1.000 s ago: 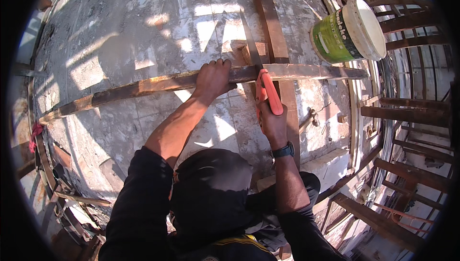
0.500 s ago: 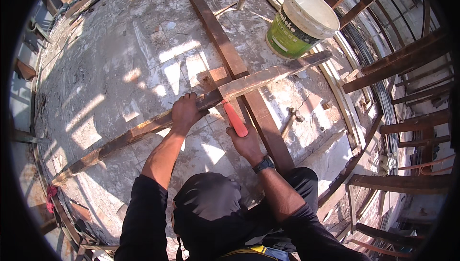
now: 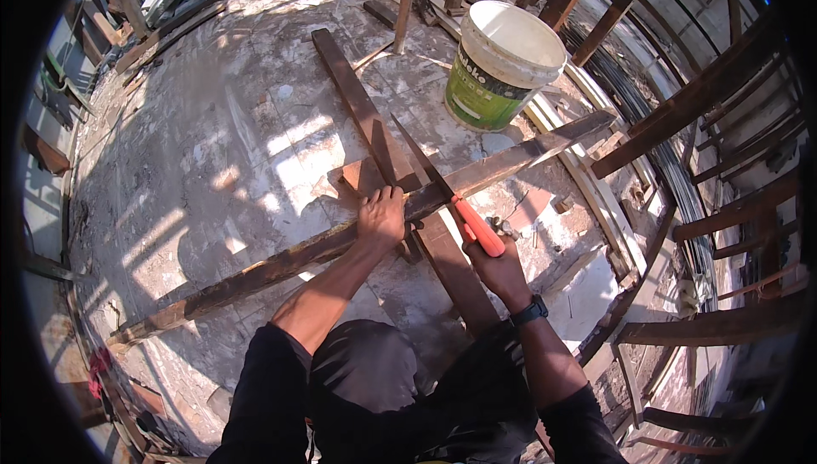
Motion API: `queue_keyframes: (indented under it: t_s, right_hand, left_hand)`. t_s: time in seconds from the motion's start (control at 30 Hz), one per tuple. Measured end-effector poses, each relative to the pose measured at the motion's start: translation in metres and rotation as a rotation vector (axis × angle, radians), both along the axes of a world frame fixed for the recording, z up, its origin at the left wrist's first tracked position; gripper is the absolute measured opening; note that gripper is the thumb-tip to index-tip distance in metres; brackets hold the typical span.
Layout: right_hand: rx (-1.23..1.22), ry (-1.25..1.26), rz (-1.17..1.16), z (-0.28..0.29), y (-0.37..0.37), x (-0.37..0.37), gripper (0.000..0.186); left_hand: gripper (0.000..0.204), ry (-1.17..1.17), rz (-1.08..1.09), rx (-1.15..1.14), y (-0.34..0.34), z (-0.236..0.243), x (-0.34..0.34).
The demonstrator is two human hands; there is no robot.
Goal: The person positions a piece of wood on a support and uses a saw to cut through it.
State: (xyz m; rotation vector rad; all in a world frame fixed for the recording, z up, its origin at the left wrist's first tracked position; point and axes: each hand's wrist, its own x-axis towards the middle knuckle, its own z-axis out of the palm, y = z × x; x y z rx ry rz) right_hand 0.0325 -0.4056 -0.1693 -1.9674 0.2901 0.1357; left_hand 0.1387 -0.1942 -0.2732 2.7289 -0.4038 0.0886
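A long, worn wooden beam (image 3: 315,247) runs slantwise across a second dark wooden beam (image 3: 357,89) lying on the floor. My left hand (image 3: 382,215) is closed over the long beam, just left of the crossing. In my right hand (image 3: 496,270) is the orange-red handle of a handsaw (image 3: 477,224). Its narrow dark blade lies across the long beam and points up and away to the left, with the tip beyond the far edge. A small wood block (image 3: 363,176) sits by the crossing, behind my left hand.
A white and green bucket (image 3: 502,68) stands beyond the long beam's right end. Partly hidden by my right hand is a hammer head (image 3: 504,227). Pale timber strips (image 3: 600,204) and upright dark posts line the right side. Debris and dust cover the sunlit floor (image 3: 213,140).
The saw has been drawn back to the right, and more of its blade shows past the beam. My left hand stays on the beam. The view has shifted.
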Motion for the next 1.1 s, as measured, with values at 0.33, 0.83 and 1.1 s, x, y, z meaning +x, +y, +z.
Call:
queue_keyframes:
  t_s: [0.33, 0.83, 1.1]
  right_hand:
    - [0.055, 0.161, -0.102, -0.026, -0.045, -0.021, 0.021]
    - [-0.056, 0.305, 0.056, 0.001, -0.059, -0.027, 0.021]
    - [0.000, 0.266, 0.047, -0.019, -0.084, -0.023, 0.019]
  left_hand:
    - [0.041, 0.177, 0.011, 0.054, -0.044, -0.040, 0.013]
    - [0.034, 0.111, 0.031, 0.108, -0.031, -0.037, 0.004]
    - [0.033, 0.080, 0.006, 0.125, -0.053, -0.033, 0.010]
